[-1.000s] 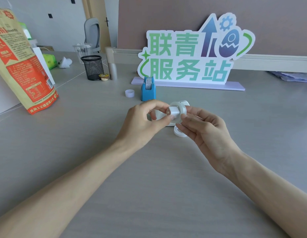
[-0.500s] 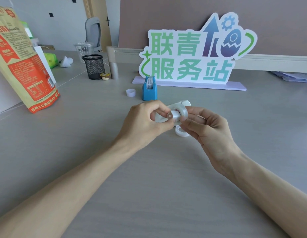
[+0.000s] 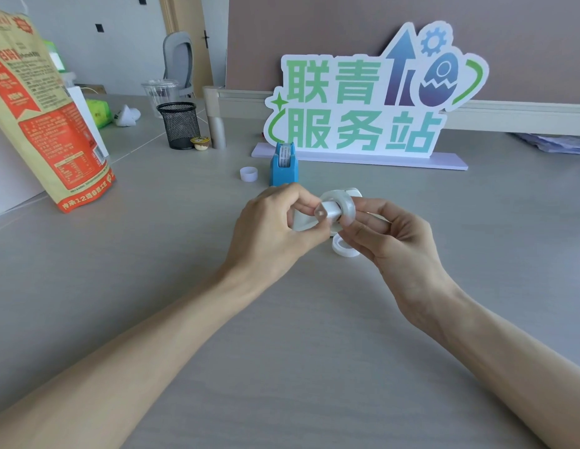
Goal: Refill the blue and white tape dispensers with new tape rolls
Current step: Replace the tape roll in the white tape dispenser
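Up above the grey surface (image 3: 152, 254), the left hand (image 3: 269, 234) pinches a white spindle (image 3: 329, 212), its long axis pointing left toward the camera, threaded through the tape roll (image 3: 343, 202) gripped by right hand (image 3: 398, 241) fingers (image 3: 363, 222); the blue dispenser (image 3: 283, 166) stands upright behind.

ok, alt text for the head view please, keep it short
Over a grey desk, the left hand pinches a white spindle poking through a clear tape roll gripped by the right hand. A second roll lies below them, and a blue dispenser stands before a sign.
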A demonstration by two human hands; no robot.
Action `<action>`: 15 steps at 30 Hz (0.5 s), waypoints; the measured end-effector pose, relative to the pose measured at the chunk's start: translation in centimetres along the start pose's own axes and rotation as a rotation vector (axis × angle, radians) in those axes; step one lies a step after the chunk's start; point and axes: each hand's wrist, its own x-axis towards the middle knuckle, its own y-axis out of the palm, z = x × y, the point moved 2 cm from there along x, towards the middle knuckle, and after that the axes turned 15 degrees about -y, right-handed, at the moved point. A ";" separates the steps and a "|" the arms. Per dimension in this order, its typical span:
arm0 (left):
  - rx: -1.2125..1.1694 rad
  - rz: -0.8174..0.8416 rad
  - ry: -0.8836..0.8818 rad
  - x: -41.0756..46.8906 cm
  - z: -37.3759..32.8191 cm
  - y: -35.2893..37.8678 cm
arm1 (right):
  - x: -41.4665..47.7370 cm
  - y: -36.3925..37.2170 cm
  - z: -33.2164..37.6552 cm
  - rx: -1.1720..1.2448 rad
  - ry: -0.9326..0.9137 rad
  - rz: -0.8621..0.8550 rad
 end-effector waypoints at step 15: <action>-0.094 0.024 -0.084 0.5 -0.1 -0.1 | -0.2 0.6 -0.1 -0.002 -0.071 -0.011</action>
